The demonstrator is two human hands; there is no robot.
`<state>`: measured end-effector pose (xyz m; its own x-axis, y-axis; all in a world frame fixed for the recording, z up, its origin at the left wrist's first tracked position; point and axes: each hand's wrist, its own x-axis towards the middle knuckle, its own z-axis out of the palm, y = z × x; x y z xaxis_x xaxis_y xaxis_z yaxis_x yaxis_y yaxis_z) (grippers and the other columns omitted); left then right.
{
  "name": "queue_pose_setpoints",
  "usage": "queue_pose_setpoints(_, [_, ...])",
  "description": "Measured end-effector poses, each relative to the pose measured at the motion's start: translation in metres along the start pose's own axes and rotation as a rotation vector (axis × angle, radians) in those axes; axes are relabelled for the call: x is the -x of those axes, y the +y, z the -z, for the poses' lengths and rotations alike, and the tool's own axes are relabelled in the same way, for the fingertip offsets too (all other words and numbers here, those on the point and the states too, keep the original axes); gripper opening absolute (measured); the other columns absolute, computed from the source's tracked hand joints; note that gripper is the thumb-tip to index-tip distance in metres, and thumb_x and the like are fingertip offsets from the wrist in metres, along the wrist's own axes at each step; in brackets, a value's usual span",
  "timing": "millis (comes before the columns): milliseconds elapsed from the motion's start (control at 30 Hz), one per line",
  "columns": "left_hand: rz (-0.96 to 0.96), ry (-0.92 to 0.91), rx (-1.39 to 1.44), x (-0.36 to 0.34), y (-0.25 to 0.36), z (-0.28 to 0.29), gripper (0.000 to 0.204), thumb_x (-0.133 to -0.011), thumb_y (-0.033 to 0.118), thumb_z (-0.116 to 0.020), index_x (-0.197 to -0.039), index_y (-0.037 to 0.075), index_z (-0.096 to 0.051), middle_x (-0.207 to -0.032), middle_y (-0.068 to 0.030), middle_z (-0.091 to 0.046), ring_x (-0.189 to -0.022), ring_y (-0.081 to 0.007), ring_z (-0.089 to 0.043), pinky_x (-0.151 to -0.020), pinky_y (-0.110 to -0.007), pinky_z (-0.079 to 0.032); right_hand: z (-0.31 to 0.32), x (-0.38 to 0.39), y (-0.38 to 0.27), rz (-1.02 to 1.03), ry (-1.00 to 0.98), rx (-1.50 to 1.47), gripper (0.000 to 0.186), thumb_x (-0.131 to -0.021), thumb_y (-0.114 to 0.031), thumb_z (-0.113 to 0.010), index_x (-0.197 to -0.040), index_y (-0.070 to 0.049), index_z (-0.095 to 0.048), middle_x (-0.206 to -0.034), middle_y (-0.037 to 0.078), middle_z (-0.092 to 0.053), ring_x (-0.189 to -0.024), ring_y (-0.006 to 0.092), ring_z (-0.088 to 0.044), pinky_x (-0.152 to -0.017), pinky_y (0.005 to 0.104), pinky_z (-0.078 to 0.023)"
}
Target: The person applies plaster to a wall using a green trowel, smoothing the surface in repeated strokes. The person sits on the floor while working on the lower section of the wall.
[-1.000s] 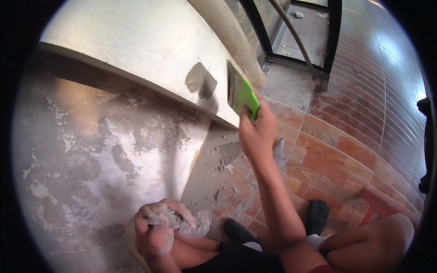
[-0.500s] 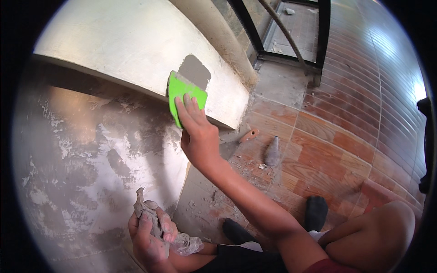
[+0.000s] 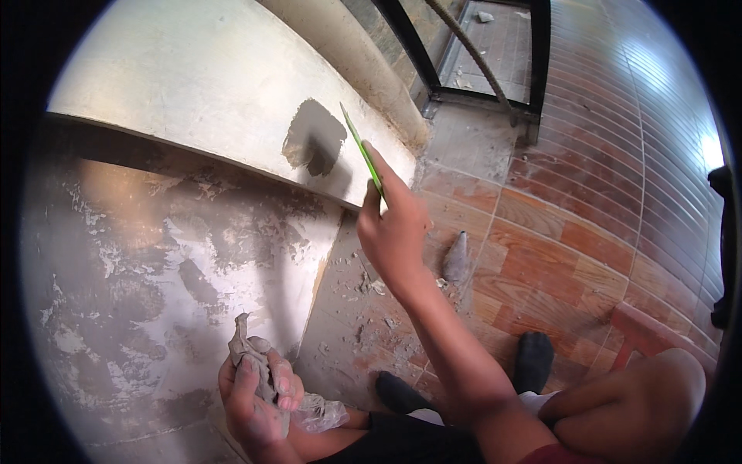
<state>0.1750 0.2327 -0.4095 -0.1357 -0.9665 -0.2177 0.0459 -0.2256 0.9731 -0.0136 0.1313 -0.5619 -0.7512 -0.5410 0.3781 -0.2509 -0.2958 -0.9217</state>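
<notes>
Pointing up-left in view from right fingers (image 3: 383, 168), green spreader (image 3: 361, 145), long axis steep

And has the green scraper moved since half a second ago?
Yes, rightward: the green scraper overlapped the lower side of the grey patch on the white ledge; now it stands edge-on to the patch's right.

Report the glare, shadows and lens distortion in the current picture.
Head view: white glare on the glossy tiles, upper right; head view: shadow across the lower part of the grey patch, left of the green scraper; head view: fisheye bows those tiles' joints near the right rim, corners black.
</notes>
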Motion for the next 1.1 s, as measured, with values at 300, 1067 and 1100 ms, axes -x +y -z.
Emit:
queue_pose_setpoints(300, [0.019, 0.128, -0.035, 0.001, 0.0, 0.007, 0.029, -0.1, 0.023, -0.048, -0.113, -0.001, -0.057, -0.066, -0.0077, -0.05, -0.044, -0.0141, -0.039, -0.041, -0.03, -0.035, -0.069, 0.009, -0.003, 0.178, -0.045, 0.044, 0.07, -0.074, 0.016, -0.055, -0.14, -0.008, -0.054, -0.138, 0.027, -0.053, -0.133, 0.0422, -0.048, -0.111, 0.0483, -0.042])
queue_pose_setpoints(1067, [-0.007, -0.093, 0.091, 0.02, 0.001, 0.033, 0.033, -0.107, 0.028, -0.04, -0.126, 0.005, -0.054, -0.073, -0.0037, -0.049, -0.049, -0.0117, -0.039, -0.043, -0.029, -0.037, -0.059, -0.008, -0.008, 0.191, -0.016, -0.01, 0.071, -0.071, 0.016, -0.057, -0.138, -0.004, -0.054, -0.139, 0.025, -0.054, -0.13, 0.041, -0.052, -0.105, 0.0465, -0.047])
queue_pose_setpoints(1100, [0.045, -0.096, 0.177, 0.021, 0.003, 0.036, 0.034, -0.107, 0.028, -0.039, -0.127, 0.005, -0.054, -0.074, -0.0043, -0.05, -0.051, -0.0126, -0.041, -0.044, -0.03, -0.038, -0.064, -0.001, -0.011, 0.218, -0.071, 0.006, 0.072, -0.072, 0.015, -0.057, -0.141, -0.005, -0.052, -0.143, 0.026, -0.05, -0.134, 0.0427, -0.047, -0.11, 0.0511, -0.041])
